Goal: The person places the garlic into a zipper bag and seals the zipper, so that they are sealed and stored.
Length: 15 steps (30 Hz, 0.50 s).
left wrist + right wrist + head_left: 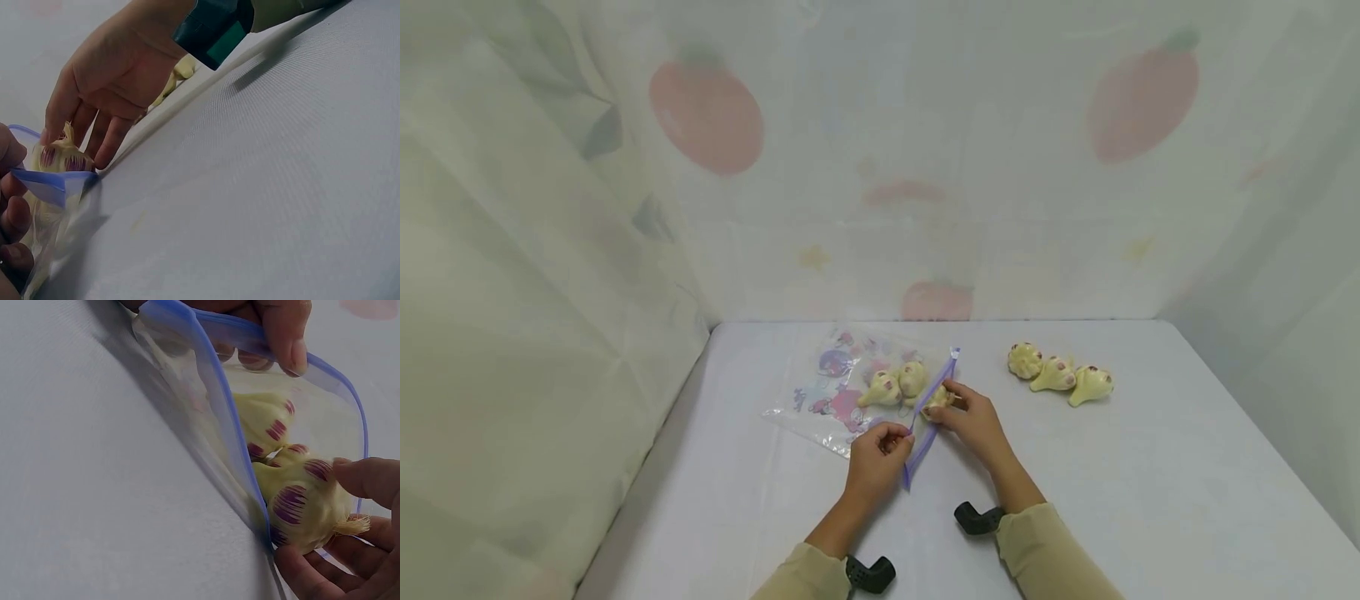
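Note:
A clear zip bag with a purple rim (917, 454) and printed figures lies on the table, its mouth held apart. My left hand (876, 467) pinches the rim. At the mouth my right hand (976, 425) grips a garlic bulb (303, 506), pale yellow with purple streaks, partly inside the opening. Two more bulbs (883, 388) lie inside the bag, left of the gripped one. In the left wrist view the right hand (115, 81) reaches down over the bulb (62, 157), thumb and fingers on either side of it.
Three similar bulbs (1055, 374) lie in a row on the table (1112, 492), right of the bag near the back. A printed curtain (850, 167) stands behind the table, and more cloth hangs at both sides. Dark devices (871, 575) are strapped at both wrists.

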{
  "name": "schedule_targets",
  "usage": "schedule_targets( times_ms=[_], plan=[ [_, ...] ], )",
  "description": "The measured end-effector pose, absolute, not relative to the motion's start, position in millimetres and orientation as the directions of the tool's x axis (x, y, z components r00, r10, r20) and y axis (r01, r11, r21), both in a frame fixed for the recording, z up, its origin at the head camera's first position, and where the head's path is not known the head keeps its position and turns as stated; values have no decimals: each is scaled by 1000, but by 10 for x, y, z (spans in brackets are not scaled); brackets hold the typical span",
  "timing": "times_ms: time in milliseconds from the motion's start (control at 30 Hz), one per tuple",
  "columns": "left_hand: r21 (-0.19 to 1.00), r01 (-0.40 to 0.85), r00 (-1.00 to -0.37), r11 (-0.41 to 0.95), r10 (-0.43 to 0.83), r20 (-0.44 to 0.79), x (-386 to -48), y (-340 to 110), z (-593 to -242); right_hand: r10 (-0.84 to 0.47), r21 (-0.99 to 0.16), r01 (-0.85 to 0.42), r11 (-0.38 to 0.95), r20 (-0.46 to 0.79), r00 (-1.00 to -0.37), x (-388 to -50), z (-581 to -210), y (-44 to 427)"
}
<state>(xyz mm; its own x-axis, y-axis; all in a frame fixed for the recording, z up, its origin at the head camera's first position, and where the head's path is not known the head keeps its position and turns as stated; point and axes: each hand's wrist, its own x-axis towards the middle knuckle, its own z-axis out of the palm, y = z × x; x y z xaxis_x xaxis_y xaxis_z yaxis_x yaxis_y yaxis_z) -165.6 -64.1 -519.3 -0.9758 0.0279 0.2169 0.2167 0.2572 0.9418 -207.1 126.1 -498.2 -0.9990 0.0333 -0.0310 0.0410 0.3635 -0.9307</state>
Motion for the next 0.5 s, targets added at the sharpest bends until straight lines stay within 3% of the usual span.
schedule_targets(
  times_ms=[500],
  plan=[
    [943,246,-968,224,15,249,-1646,-632,-5188,117,-912,-40,408,96,-988,-2103,-5044,1219]
  ],
)
